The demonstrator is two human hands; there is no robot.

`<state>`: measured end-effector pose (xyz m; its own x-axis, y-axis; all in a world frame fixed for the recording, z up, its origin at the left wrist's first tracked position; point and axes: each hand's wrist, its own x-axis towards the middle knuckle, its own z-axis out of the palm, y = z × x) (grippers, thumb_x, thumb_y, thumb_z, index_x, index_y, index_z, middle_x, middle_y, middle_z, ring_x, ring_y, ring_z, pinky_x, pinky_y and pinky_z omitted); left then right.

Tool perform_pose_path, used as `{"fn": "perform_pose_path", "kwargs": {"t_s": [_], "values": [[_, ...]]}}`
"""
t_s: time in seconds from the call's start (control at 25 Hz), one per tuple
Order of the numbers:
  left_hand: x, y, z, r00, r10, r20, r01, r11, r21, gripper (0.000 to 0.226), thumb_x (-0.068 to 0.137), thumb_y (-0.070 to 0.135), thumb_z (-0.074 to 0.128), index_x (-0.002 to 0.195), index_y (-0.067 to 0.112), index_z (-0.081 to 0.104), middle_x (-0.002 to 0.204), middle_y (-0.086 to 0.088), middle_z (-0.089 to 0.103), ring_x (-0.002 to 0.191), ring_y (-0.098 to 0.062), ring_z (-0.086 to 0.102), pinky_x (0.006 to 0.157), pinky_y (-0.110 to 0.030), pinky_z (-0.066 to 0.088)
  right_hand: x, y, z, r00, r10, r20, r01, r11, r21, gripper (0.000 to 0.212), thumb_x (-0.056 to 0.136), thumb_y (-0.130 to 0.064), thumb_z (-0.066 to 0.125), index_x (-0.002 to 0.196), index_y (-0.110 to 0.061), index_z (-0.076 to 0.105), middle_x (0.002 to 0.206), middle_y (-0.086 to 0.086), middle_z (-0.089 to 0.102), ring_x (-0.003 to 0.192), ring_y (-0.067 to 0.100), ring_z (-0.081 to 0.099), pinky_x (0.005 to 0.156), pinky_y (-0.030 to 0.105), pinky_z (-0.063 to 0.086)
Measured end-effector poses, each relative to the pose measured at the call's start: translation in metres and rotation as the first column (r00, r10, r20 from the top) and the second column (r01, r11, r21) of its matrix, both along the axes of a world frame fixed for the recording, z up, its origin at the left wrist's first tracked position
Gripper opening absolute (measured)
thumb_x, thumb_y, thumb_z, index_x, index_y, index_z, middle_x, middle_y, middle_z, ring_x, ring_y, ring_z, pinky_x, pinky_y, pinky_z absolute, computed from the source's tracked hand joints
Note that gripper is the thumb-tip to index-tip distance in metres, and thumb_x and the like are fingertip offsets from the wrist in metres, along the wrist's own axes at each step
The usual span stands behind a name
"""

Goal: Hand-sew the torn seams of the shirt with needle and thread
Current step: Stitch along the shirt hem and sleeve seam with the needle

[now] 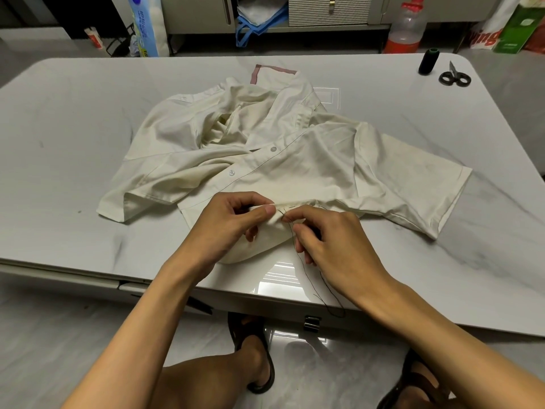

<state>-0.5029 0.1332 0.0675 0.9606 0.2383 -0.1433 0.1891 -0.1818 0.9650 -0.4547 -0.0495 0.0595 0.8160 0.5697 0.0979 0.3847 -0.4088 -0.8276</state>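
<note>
A cream short-sleeved shirt (265, 149) lies crumpled on the grey marble table (73, 143). My left hand (230, 222) pinches a fold of its lower hem between thumb and fingers, lifting it a little. My right hand (330, 243) sits just to the right of that fold, its fingertips pinching a thin needle (285, 217) at the seam. A dark thread (306, 273) runs from the needle down under my right hand and loops over the table's front edge. A few dark stitches show along the seam (292, 206).
A dark thread spool (428, 61) and black scissors (454, 76) stand at the table's far right corner. Behind the table are a plastic bottle (405, 28), bags and cabinets. My legs and sandals show below the front edge.
</note>
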Motion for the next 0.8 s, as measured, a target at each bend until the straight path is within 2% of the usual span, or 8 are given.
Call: {"fn": "perform_pose_path", "kwargs": {"t_s": [0.52,0.6,0.72,0.8], "values": [[0.0000,-0.0012,0.0002,1.000,-0.001,-0.006,0.001,1.000,0.004,0.013,0.091,0.014,0.070,0.081,0.017,0.077,0.071,-0.007,0.063,0.057,-0.014,0.049,0.059,-0.020,0.044,-0.0016,-0.0008,0.0027,1.000,-0.008,0.012,0.009,1.000,-0.018,0.024,0.096,-0.013,0.053,0.108,-0.024,0.072,0.060,-0.010,0.060,0.059,0.002,0.057,0.066,0.022,0.047],[0.0002,-0.0012,0.0006,1.000,-0.001,-0.005,0.001,1.000,0.014,0.013,0.091,0.014,0.071,0.081,0.018,0.077,0.071,-0.013,0.062,0.057,-0.014,0.050,0.060,-0.021,0.044,-0.0017,-0.0002,0.0031,1.000,-0.009,0.008,0.009,1.000,-0.022,0.024,0.096,-0.014,0.053,0.108,-0.025,0.072,0.060,-0.010,0.060,0.059,0.002,0.057,0.066,0.020,0.046],[0.0009,-0.0016,0.0013,1.000,-0.005,-0.001,0.005,0.999,0.038,0.012,0.090,0.015,0.071,0.082,0.019,0.077,0.079,-0.030,0.061,0.057,-0.016,0.049,0.063,-0.025,0.043,-0.0018,0.0000,0.0038,1.000,-0.011,0.011,0.011,1.000,-0.029,0.024,0.096,-0.014,0.053,0.108,-0.024,0.072,0.060,-0.010,0.060,0.059,0.001,0.056,0.065,0.016,0.042],[0.0009,-0.0014,0.0015,1.000,-0.008,0.003,0.008,0.999,0.047,0.011,0.091,0.016,0.071,0.082,0.019,0.077,0.082,-0.034,0.060,0.058,-0.017,0.049,0.064,-0.027,0.042,-0.0023,-0.0003,0.0045,1.000,-0.011,0.006,0.011,1.000,-0.022,0.024,0.096,-0.014,0.053,0.108,-0.023,0.072,0.061,-0.009,0.061,0.059,0.001,0.056,0.065,0.017,0.042]]}}
